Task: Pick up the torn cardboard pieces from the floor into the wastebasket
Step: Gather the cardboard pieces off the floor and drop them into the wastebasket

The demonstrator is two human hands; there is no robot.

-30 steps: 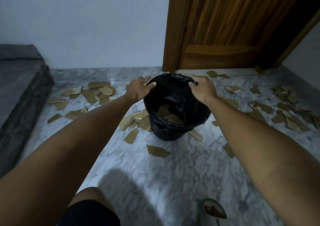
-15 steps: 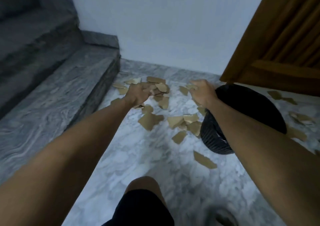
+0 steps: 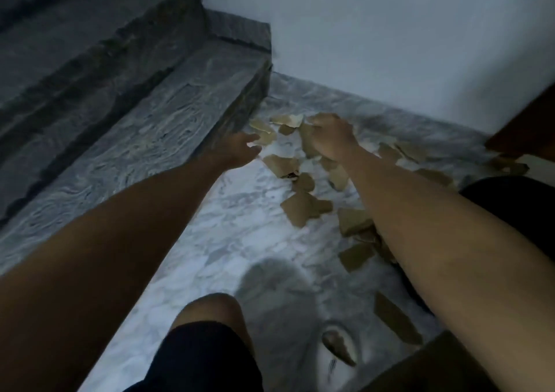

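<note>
Torn cardboard pieces [image 3: 303,208] lie scattered on the marble floor [image 3: 240,241] by the stone step [image 3: 144,139]. The left hand [image 3: 240,151] reaches toward them with loose, spread fingers; the right hand [image 3: 330,136] clutches several pieces, the black wastebasket [image 3: 510,208] beside its forearm.

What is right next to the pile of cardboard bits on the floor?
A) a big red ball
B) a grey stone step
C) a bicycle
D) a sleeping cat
B: the torn cardboard pieces lie on the marble floor right beside the grey stone step, with both hands reaching over them.
</note>
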